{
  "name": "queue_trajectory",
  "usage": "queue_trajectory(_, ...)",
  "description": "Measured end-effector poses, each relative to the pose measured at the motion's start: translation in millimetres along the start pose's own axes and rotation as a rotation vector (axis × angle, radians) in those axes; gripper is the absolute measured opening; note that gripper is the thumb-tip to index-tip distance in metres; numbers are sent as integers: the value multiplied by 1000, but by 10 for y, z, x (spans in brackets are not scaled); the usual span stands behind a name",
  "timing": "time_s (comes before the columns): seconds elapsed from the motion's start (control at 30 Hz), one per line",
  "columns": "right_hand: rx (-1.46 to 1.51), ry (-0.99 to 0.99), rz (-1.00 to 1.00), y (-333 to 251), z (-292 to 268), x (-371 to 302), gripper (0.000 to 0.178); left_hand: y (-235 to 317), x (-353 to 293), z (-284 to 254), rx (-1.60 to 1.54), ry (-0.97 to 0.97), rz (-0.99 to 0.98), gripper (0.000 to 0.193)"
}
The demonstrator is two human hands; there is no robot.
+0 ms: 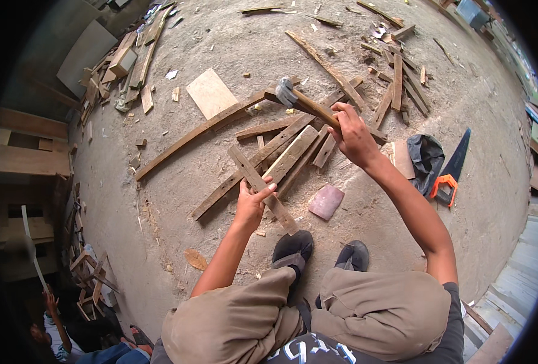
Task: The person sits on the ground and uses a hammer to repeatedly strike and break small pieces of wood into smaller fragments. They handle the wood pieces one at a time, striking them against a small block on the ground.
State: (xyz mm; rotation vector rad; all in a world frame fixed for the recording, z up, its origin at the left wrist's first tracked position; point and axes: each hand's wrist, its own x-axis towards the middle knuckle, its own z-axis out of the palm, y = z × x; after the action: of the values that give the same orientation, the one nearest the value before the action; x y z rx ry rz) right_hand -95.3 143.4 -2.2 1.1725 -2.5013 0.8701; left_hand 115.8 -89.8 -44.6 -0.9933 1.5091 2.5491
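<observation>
Brown pants (220, 318) are nearest. Past them, the left hand (251, 205) is wrapped around a stick (277, 212), whose low end is by a shoe (294, 246). The right hand (354, 139) grips a hammer (313, 107), up past the left hand. More sticks (398, 83) lie loose beyond the hands, and a saw (458, 155) lies right of the right hand. I'd guess this stick isn't done, but I can't tell which others are.

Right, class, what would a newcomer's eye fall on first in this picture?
First, the hammer in the person's right hand, just above the picture's middle. Next, the short wooden strip in the left hand, slanting toward the left shoe. Then the saw, its orange handle bright against the pale ground on the right.
</observation>
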Motion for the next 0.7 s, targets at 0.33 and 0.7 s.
queue_trajectory(0.33,425,117,804,-306,-24,-1729,21,-441,361,880,873,-404,111,58)
queue_trajectory(0.7,720,419,1192,-743,205,-2319,30,-737,1138,1233,1556,-763,786,57)
